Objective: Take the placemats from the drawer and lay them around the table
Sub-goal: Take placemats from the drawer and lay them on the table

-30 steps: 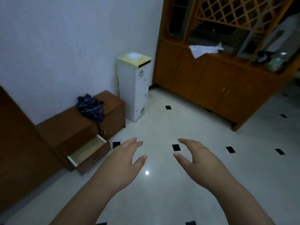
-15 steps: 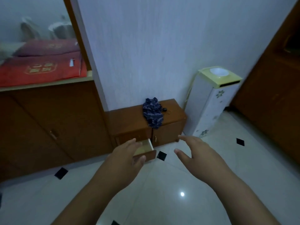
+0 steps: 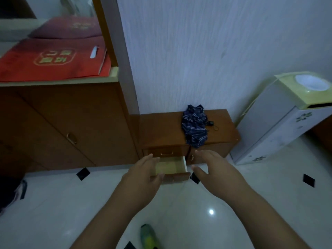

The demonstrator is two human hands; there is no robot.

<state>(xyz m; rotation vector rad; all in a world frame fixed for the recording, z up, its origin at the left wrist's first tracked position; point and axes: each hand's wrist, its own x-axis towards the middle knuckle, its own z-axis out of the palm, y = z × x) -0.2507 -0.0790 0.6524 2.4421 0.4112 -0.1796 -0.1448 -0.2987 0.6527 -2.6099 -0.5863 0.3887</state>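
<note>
Corner of a room with wooden furniture and a white tiled floor

A dark striped cloth (image 3: 195, 125) is draped over the top of a low wooden cabinet (image 3: 161, 130) against the far wall (image 3: 206, 51); to its right stands a white unit (image 3: 280, 130) with a pale yellow top and flower marks; on the left a taller cupboard (image 3: 59, 126) carries a red folder (image 3: 53, 60) with gold print and a white pen (image 3: 94, 52) on it; the floor (image 3: 59, 212) has small black diamond tiles and a green-yellow shoe (image 3: 149, 236) at the near edge
</note>
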